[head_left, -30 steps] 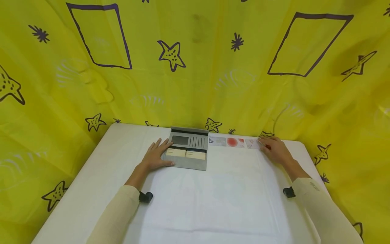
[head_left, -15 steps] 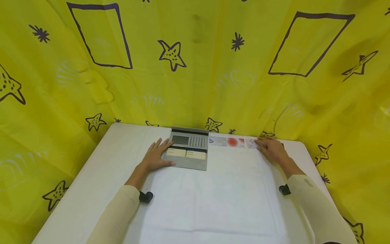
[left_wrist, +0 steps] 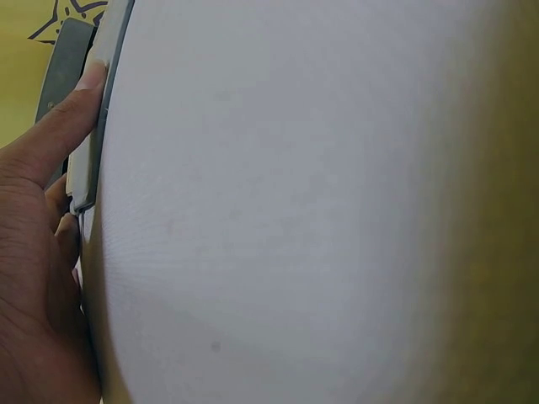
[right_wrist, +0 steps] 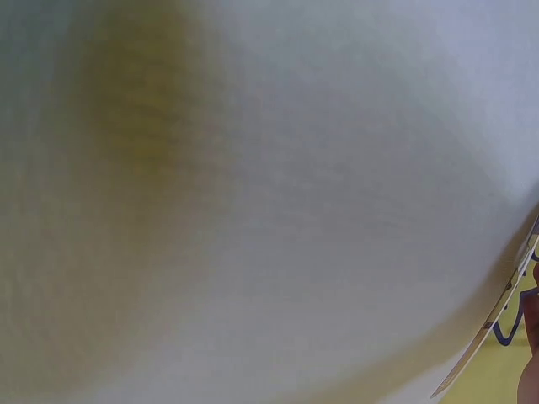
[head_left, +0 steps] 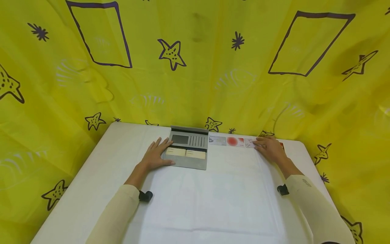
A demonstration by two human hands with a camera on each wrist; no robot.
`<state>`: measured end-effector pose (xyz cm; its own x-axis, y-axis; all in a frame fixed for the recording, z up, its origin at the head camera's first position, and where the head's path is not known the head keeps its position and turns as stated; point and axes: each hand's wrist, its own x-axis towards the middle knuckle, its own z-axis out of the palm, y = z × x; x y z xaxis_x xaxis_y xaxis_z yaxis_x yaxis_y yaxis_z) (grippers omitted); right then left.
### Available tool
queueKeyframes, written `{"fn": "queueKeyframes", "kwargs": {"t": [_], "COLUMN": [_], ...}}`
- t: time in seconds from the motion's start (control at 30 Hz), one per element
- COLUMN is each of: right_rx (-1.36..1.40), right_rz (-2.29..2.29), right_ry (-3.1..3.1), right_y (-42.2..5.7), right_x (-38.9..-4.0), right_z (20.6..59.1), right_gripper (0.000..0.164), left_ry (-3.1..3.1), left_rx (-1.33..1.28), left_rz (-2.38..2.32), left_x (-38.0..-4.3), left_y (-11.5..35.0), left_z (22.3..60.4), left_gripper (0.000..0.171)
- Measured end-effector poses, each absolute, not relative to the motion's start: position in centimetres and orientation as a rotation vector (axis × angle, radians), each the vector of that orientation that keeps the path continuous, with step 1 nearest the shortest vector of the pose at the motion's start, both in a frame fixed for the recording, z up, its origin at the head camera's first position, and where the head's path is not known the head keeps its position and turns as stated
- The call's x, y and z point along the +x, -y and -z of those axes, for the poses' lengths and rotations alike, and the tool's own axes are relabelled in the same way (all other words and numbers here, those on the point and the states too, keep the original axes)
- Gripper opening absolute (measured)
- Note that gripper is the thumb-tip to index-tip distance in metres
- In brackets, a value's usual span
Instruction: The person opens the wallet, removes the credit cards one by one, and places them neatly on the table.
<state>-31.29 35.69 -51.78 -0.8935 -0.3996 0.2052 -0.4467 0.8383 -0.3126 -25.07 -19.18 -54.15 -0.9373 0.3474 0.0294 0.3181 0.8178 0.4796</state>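
A grey wallet [head_left: 189,164] lies unfolded at the back of the table, with two cream cards [head_left: 195,155] in its lower pockets and slots above. My left hand [head_left: 156,156] rests at its left edge, fingers spread; in the left wrist view the thumb [left_wrist: 63,126] lies along the wallet's side. To the wallet's right, three cards form a row: a greyish card [head_left: 217,141], a white card with a red circle [head_left: 232,141], and a pale flowered card [head_left: 249,143]. The fingertips of my right hand [head_left: 270,149] touch the flowered card's right end and cover part of it.
A bit of something red [head_left: 282,145] shows just behind the right hand. White cloth covers the table [head_left: 207,203], and a yellow patterned curtain [head_left: 195,84] hangs directly behind its back edge. Black wrist straps [head_left: 145,196] sit at both sleeve ends.
My right hand has shifted slightly left along the flowered card, and its forearm has swung left. The red piece now shows to the right of the hand. The left hand and wallet stay put.
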Motion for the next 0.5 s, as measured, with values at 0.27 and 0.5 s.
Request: {"fn": "queueKeyframes", "kwargs": {"t": [0.27, 0.5], "right_rx": [0.646, 0.298], "right_rz": [-0.611, -0.616], "right_ry": [2.858, 2.865], "right_y": [-35.6, -37.2], "right_x": [-31.4, -31.1], "right_z": [51.6, 50.9], "right_gripper": [0.033, 0.038], "left_ry": [-2.932, -2.93], "left_rx": [0.537, 0.539], "left_rz": [-0.767, -0.772], "left_x": [-25.1, -25.2], "left_y": [19.2, 19.2], "left_z": [54.2, 54.3], "left_gripper": [0.099, 0.099]}}
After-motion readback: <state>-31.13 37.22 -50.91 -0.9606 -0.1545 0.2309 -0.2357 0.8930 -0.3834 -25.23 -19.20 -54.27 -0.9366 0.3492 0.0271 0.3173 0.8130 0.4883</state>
